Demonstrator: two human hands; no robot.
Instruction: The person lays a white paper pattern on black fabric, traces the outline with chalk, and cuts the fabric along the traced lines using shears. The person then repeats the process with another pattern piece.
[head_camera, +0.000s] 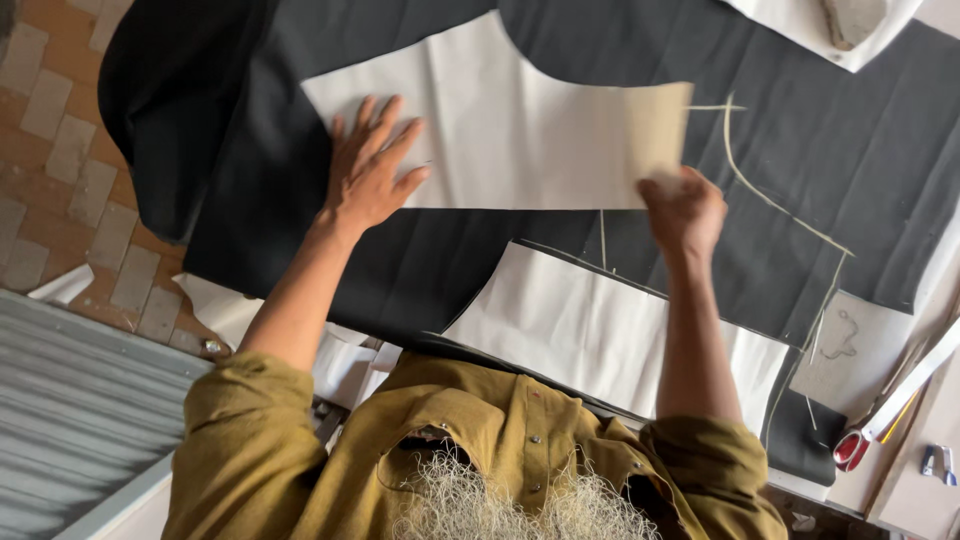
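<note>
Paper pattern (510, 130): left hand (368, 170) flat, right hand (685, 210) lifting edge.

Worn tan-and-grey tiled floor (60, 130) at left — grey corrugated metal sheet (70, 400) below it, soft daylight.

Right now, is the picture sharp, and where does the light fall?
Head view: soft, even daylight; the white pattern paper is bright, the black cloth keeps its weave. The right hand lifting the paper's edge is slightly blurred; the left hand is sharp.
</note>
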